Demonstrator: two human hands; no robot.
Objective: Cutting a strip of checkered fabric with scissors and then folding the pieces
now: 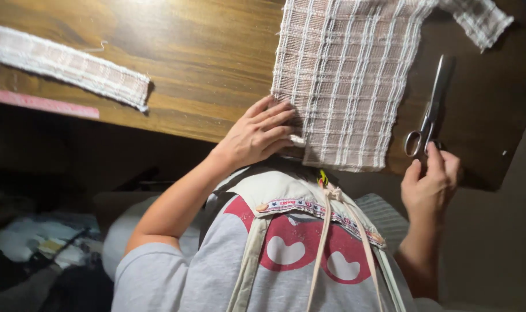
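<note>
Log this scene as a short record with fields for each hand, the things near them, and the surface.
left hand: flat on the edge of the checked fabric piece
right hand: fingertips at the scissors handles, not gripping
scissors: closed, lying on the wooden table right of the fabric
fabric strip: far left, apart from both hands
pink ruler: at table edge, below the strip

light: warm, dim | glare: table (176,34) top edge | shadows: deep lower left | focus: fairly sharp
</note>
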